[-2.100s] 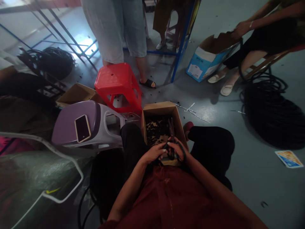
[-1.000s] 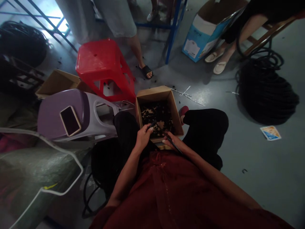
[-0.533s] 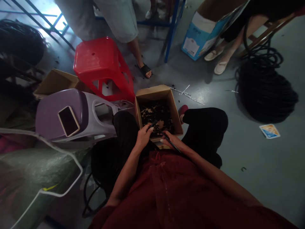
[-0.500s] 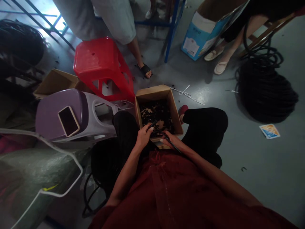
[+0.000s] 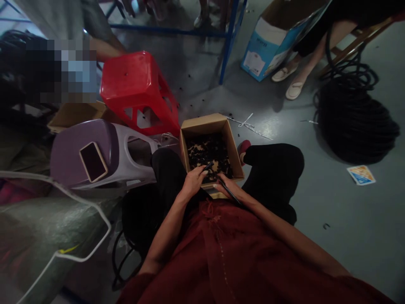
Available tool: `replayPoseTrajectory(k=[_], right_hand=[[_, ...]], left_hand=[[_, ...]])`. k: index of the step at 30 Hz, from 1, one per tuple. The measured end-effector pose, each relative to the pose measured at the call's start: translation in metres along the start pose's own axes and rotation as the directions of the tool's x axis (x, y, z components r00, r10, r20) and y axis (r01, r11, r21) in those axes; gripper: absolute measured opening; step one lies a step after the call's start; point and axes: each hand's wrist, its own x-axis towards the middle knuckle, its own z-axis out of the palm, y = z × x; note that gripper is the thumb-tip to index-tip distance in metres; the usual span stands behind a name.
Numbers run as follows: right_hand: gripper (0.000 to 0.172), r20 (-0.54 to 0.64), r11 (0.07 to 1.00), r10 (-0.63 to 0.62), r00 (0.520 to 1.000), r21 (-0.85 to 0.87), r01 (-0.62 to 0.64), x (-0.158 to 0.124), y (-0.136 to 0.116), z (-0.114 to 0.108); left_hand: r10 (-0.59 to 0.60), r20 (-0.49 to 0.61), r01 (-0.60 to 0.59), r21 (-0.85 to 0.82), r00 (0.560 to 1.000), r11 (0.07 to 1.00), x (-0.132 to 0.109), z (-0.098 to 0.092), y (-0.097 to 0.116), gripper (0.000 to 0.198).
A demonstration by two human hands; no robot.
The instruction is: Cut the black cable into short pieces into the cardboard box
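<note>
My left hand (image 5: 193, 180) is closed around a short black piece (image 5: 208, 166) that sticks out past the thumb, over the near side of a cardboard box (image 5: 205, 122). My right hand (image 5: 232, 186) grips a thin dark rod-like tool (image 5: 230, 193), which lies slantwise along the palm toward the wrist; its exact kind cannot be made out. The two hands are close together but apart. Many small black pieces (image 5: 202, 146) cover much of the box's bottom. The box stands on the floor between my knees.
To the left are a purple-topped stool (image 5: 69, 156) bearing a phone (image 5: 93, 161), and a red stool (image 5: 126, 80). A black coil (image 5: 357, 122) lies at right, a blue-and-white carton (image 5: 262, 50) beyond. Another person's feet (image 5: 294, 90) rest nearby. White string (image 5: 248, 123) lies past the box.
The person behind the red stool has moved left and bends down there, partly blurred out. My hands have hardly moved; the left one is slightly farther right with its black piece.
</note>
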Motion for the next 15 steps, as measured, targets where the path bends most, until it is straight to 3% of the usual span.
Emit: replayPoseTrajectory(k=[8, 15], right_hand=[[0.033, 0.000, 0.997, 0.064, 0.998, -0.041, -0.064, -0.002, 0.003, 0.000], [0.019, -0.051, 0.989, 0.099, 0.994, -0.103, -0.104, 0.001, 0.013, 0.005]], left_hand=[[-0.040, 0.032, 0.041, -0.017, 0.999, 0.999, 0.002, 0.007, 0.000, 0.030], [-0.033, 0.061, 0.032, 0.008, 0.998, 0.999, 0.009, 0.017, -0.018, 0.030]])
